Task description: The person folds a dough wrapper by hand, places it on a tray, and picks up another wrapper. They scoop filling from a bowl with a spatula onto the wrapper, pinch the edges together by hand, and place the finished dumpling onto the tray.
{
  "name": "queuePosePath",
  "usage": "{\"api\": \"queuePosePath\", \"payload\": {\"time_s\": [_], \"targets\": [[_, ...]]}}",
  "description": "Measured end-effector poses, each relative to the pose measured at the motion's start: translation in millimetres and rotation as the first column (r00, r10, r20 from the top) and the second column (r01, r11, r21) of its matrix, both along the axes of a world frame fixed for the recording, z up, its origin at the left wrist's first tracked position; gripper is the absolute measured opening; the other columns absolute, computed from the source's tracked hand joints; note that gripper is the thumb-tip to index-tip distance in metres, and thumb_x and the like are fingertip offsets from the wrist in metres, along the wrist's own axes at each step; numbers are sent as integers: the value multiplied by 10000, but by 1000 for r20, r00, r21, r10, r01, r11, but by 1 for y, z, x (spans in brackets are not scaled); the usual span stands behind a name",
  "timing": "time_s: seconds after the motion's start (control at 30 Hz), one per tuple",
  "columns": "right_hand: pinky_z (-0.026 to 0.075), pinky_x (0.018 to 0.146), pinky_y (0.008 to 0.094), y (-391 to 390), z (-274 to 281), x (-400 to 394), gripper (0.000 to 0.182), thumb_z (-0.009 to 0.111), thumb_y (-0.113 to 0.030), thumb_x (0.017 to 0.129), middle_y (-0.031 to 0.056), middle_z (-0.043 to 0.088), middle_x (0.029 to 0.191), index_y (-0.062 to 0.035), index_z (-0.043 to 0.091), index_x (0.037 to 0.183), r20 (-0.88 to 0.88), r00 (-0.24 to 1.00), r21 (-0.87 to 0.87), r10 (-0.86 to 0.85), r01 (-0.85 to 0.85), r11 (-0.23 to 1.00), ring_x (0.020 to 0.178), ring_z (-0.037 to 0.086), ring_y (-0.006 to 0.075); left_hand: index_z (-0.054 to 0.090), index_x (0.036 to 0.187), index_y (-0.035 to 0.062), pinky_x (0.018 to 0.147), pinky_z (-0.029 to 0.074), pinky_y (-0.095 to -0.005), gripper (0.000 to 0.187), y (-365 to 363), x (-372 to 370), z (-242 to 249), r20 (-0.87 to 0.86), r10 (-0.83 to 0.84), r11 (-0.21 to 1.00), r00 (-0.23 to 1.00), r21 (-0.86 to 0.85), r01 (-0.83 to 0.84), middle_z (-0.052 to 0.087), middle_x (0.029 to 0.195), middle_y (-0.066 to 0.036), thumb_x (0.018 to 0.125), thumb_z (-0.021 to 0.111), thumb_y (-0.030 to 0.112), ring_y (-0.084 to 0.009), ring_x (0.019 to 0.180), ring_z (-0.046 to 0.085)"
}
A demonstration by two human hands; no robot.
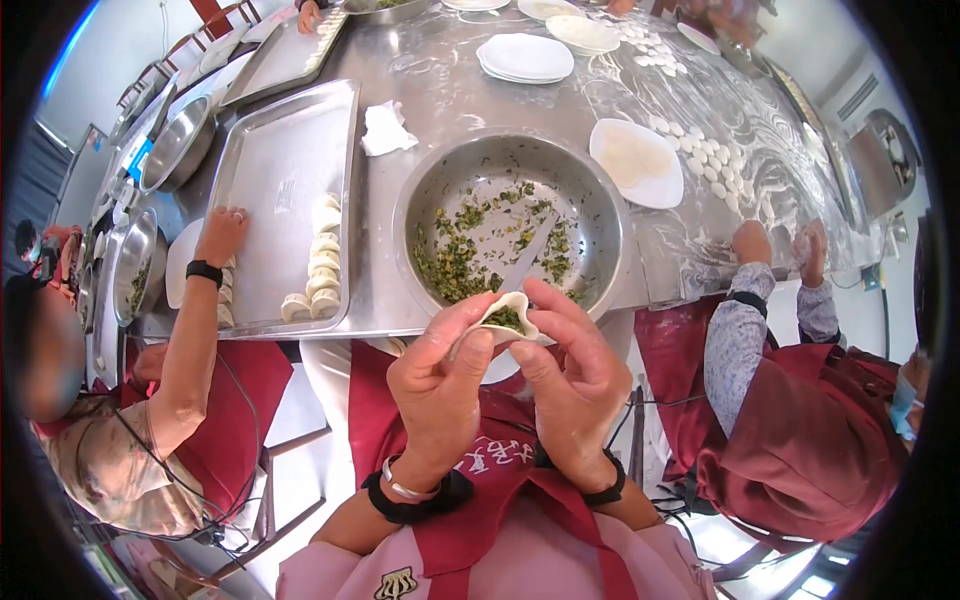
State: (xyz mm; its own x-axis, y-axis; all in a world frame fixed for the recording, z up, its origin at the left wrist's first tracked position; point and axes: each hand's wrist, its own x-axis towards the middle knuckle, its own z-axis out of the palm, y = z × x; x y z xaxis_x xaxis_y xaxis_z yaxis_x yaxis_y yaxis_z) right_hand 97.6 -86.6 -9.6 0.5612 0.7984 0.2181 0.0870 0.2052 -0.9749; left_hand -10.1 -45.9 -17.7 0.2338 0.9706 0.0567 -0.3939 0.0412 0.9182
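Below the steel bowl (508, 222), both hands (508, 385) pinch one filled dumpling (506, 317); apron writing unreadable.

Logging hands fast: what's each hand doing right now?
Left hand: closed, pinching the dumpling.
Right hand: closed, pinching the same dumpling from the other side.
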Motion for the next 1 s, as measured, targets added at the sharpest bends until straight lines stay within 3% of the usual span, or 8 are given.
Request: {"api": "queuePosePath", "payload": {"time_s": [0.1,0.2,0.3,0.4,0.5,0.6,0.9,1.0], "targets": [[513,959,361,4,-1,-3,215,773,6,802,184,684,1198,18,704,1005,95,994,68,-49,42,997,1140,657,295,572,1280,-97,976,559,-388,319,-2,0,0,-18,9,1000,1000,-8,-10,641,1236,-188,1006,570,64,-229,1088,654],[520,952,380,6,-1,4,174,767,13,803,183,692,1173,18,694,961,193,981,129,-30,5,992,1126,664,305,620,1237,-83,949,554,-317,273,-3,2,1,46,-12,1000,999,1,12,638,1257,-167,982,592,10,-199,1104,639],[523,946,394,9,-1,11,146,762,14,807,178,695,1170,14,687,933,272,962,212,1,-61,975,1128,664,313,628,1224,-81,959,549,-320,262,-4,0,-2,-6,-28,998,1000,56,28,639,1256,-171,978,591,0,-204,1110,638],[500,988,401,5,-1,17,209,778,-24,799,180,682,1211,11,704,992,373,927,150,51,-115,982,1195,629,334,633,1220,-78,966,538,-323,257,-2,-1,-3,23,-39,998,999,44,38,641,1254,-173,976,590,-9,-210,1122,635],[461,1041,405,5,13,19,303,793,-61,791,177,664,1259,8,712,1075,323,943,52,79,-102,993,1271,576,341,636,1221,-75,968,523,-315,256,0,-5,-3,10,-27,997,1000,68,26,639,1258,-170,977,590,-10,-210,1128,632],[429,1077,407,7,6,16,389,803,-83,779,179,647,1294,16,702,1141,80,987,67,139,-145,987,1316,536,342,638,1219,-73,956,515,-299,255,-1,-4,0,63,-55,998,996,24,53,637,1259,-164,975,584,-21,-198,1124,627],[472,1031,411,8,0,7,190,772,-3,798,181,712,1154,-4,716,980,115,982,155,153,-170,973,1232,606,334,650,1206,-60,948,505,-282,262,-4,-10,-1,-51,-23,994,998,109,28,645,1243,-153,949,602,-52,-175,1122,616],[482,1021,412,7,5,10,173,775,2,795,178,722,1119,-6,711,956,251,957,162,143,-187,969,1210,622,340,653,1199,-62,951,505,-282,263,-4,-11,-2,-77,-16,987,997,156,27,652,1235,-155,939,613,-57,-175,1122,617]]}}
